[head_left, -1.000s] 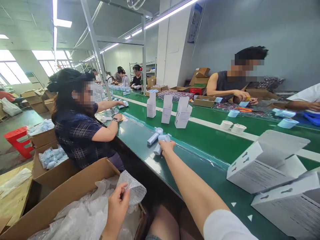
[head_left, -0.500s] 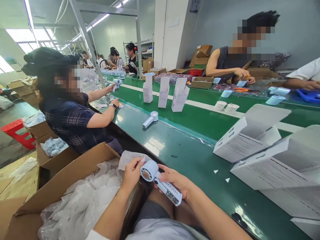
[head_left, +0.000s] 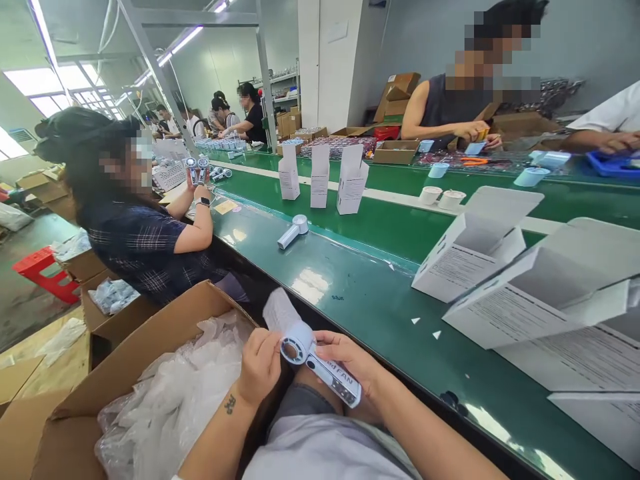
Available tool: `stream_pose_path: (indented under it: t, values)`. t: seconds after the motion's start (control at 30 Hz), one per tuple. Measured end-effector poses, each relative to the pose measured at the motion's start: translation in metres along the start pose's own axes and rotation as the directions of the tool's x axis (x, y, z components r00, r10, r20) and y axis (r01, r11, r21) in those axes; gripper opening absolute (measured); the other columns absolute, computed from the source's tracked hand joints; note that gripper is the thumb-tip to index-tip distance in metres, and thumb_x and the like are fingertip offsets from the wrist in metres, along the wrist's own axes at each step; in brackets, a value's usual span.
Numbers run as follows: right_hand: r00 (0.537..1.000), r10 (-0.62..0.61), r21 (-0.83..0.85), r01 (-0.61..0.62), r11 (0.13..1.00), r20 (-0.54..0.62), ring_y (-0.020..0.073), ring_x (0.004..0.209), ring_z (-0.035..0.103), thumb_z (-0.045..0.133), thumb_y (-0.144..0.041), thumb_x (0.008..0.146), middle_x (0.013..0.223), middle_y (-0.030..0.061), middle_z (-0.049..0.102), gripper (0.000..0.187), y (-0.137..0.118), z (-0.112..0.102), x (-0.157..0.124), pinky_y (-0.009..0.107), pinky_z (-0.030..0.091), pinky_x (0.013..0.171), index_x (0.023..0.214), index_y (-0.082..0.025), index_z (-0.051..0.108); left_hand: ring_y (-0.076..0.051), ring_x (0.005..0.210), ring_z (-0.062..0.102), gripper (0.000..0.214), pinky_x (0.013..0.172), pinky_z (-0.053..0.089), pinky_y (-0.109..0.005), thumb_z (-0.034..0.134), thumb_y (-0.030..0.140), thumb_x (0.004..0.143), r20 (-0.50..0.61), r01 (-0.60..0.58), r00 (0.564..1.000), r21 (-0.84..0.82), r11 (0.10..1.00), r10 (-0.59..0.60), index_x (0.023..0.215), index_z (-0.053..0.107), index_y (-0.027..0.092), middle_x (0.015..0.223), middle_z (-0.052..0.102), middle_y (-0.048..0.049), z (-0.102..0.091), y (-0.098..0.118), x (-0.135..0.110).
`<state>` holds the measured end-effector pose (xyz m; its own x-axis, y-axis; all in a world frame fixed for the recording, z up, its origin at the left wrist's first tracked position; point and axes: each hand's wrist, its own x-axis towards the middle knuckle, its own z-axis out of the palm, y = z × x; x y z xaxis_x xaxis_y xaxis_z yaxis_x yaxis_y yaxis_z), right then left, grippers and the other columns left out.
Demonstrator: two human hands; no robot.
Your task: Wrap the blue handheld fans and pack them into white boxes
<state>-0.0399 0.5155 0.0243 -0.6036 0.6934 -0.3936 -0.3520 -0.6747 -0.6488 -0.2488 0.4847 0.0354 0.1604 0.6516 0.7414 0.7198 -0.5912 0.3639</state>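
Over my lap I hold a pale blue hand-held fan. My right hand is wrapped round its handle. My left hand pinches a small bubble-wrap bag against the fan's round head. Both hands are closed, just off the near edge of the green conveyor belt. A second fan of the same kind lies on the belt farther up.
An open cardboard box of bubble-wrap bags stands at my left. Two open white cartons lie on the belt to my right, three more stand upright farther off. A seated person works at my left; others sit across the belt.
My hands have drawn slightly closer together on the fan, and the bag now stands up behind the fan's head. The person at my left has lifted two fans up.
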Motion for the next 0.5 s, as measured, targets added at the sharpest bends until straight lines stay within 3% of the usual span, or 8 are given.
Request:
stream_pose_path:
  t: [0.07,0.17,0.37,0.5]
  values:
    - [0.998,-0.034,0.031,0.036,0.999,-0.062,0.0210,0.059,0.069,0.084,-0.026,0.057,0.075,0.0062,0.071,0.054,0.006,0.007,-0.003,0.031,0.055,0.051,0.104,-0.013,0.059,-0.017,0.075,0.058,0.027,0.069,0.051,-0.030,0.054,0.006,0.086,-0.026,-0.073,0.997,0.125,0.989,0.076,0.109,0.063,0.015,0.079,0.064,-0.0074,0.002,0.005,-0.011]
    - [0.992,-0.054,0.050,0.059,0.997,-0.111,0.0200,0.057,0.068,0.083,-0.025,0.059,0.071,0.0039,0.070,0.051,0.017,0.014,-0.004,0.030,0.054,0.051,0.102,-0.015,0.057,-0.018,0.076,0.060,0.030,0.070,0.053,-0.031,0.052,0.005,0.087,-0.016,-0.064,0.998,0.187,0.980,0.068,0.114,0.059,0.016,0.081,0.064,-0.0080,0.003,0.011,-0.021]
    - [0.993,0.009,0.164,0.010,0.986,-0.116,0.0191,0.061,0.067,0.081,-0.028,0.061,0.076,0.0027,0.069,0.052,0.029,0.016,-0.002,0.030,0.052,0.053,0.103,-0.020,0.051,-0.020,0.083,0.062,0.032,0.076,0.054,-0.033,0.053,0.004,0.085,0.068,-0.156,0.987,0.129,0.979,0.148,0.115,0.057,0.014,0.087,0.066,-0.0103,0.003,0.030,-0.028]
    - [0.979,-0.106,0.020,0.111,0.994,-0.172,0.0109,0.056,0.060,0.082,-0.021,0.059,0.074,-0.0038,0.065,0.042,0.032,0.018,-0.001,0.023,0.048,0.053,0.088,-0.021,0.051,-0.019,0.076,0.058,0.025,0.069,0.052,-0.031,0.049,0.004,0.086,0.139,-0.140,0.981,0.027,0.990,0.135,0.109,0.056,0.014,0.081,0.064,-0.0088,0.012,0.041,-0.022]
